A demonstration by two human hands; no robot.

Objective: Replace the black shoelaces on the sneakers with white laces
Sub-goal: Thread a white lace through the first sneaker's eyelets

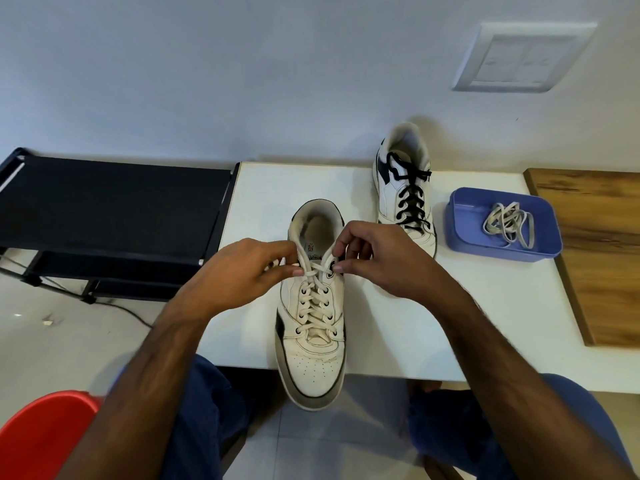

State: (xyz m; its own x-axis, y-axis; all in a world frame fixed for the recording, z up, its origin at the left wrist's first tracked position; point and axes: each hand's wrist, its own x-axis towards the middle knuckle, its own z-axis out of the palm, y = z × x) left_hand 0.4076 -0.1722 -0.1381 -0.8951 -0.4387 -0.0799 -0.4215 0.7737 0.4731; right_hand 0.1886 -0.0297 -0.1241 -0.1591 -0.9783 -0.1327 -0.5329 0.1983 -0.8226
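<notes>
My left hand (pixel 242 268) and right hand (pixel 374 258) each pinch an end of the white lace (pixel 317 299) at the top eyelets of the near white leather sneaker (pixel 311 341) on the white table (pixel 398 323); the black-laced sneaker (pixel 403 188) stands beyond.

near sneaker (pixel 313 327) on table (pixel 450 306), toe over edge | far sneaker (pixel 405 188) behind-right | tray (pixel 460 233) right, lace (pixel 509 223) inside

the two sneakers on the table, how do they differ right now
The near sneaker is threaded with a white lace; the far sneaker has black laces. The left hand and right hand pinch the lace at the near sneaker's top eyelets; the far one is untouched. Both are white with dark trim, toes toward the person.
</notes>
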